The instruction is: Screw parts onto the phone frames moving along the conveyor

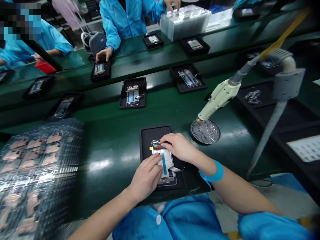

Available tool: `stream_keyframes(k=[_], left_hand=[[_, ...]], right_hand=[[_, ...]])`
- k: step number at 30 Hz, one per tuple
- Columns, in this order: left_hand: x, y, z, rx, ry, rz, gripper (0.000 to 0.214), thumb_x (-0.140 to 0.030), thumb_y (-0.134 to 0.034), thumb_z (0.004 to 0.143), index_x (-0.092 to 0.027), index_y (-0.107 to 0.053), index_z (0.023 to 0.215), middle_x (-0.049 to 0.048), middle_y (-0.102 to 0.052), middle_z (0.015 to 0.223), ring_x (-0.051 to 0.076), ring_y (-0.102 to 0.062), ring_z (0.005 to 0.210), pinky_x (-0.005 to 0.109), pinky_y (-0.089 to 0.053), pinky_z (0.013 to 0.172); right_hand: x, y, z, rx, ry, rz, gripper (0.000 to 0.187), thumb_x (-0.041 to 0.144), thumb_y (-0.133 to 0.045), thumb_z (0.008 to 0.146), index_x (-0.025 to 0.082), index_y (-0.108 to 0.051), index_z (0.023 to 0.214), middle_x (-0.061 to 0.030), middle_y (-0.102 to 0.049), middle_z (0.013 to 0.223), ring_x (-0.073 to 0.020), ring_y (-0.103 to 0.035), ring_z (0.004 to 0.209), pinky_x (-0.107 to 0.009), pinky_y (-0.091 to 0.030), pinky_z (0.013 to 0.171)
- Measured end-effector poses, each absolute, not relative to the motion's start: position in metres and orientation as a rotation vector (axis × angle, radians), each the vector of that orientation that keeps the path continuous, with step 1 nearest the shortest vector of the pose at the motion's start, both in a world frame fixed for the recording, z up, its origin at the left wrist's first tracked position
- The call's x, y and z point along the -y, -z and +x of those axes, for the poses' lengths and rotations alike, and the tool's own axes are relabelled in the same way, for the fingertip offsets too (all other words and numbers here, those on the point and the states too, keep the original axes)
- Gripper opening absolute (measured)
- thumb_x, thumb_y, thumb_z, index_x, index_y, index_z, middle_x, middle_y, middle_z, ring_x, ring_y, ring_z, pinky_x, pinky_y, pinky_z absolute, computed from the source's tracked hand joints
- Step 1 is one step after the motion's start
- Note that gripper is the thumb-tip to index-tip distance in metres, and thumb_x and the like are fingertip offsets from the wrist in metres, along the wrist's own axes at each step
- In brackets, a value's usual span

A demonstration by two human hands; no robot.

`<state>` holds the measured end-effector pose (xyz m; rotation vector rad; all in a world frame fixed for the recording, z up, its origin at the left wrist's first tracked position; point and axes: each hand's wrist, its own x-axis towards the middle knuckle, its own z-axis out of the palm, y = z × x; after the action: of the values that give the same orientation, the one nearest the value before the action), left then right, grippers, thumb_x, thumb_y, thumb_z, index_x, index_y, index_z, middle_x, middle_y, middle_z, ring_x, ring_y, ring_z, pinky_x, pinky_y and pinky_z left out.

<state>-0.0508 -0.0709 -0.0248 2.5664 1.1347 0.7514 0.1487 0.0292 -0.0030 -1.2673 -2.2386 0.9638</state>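
The conveyor belt [112, 176] is glossy green, the work tray [147, 140] matt black plastic, the stacked trays [40, 173] shiny clear plastic.

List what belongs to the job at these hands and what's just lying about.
Job in hand: left hand, right hand, phone frame, black tray.

Just nearby: stacked clear trays of copper-coloured parts, cream hanging tool, round mesh dish, co-worker's hand.

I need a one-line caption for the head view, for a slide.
Head-camera view: left hand and right hand touch a phone frame in a black tray on a green assembly-line belt.
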Motion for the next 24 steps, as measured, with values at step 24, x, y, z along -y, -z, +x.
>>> stream_keyframes(k=[24], left_hand=[[0.055, 0.023, -0.048, -1.309, -0.402, 2.574, 0.052, -0.038, -0.057, 0.098, -0.013, -0.048, 0.143, 0.0206, -0.053, 0.149, 0.035, -0.049, 0.14, 0.054, -0.045, 0.111]], right_hand=[[0.022, 0.017, 0.168, 2.684, -0.443, -0.987, 0.051, 0.028, -0.049, 0.101, 0.015, -0.045, 0.15, -0.0149, -0.047, 0.155, -0.0306, -0.041, 0.147, -0.06, -0.038, 0.12]])
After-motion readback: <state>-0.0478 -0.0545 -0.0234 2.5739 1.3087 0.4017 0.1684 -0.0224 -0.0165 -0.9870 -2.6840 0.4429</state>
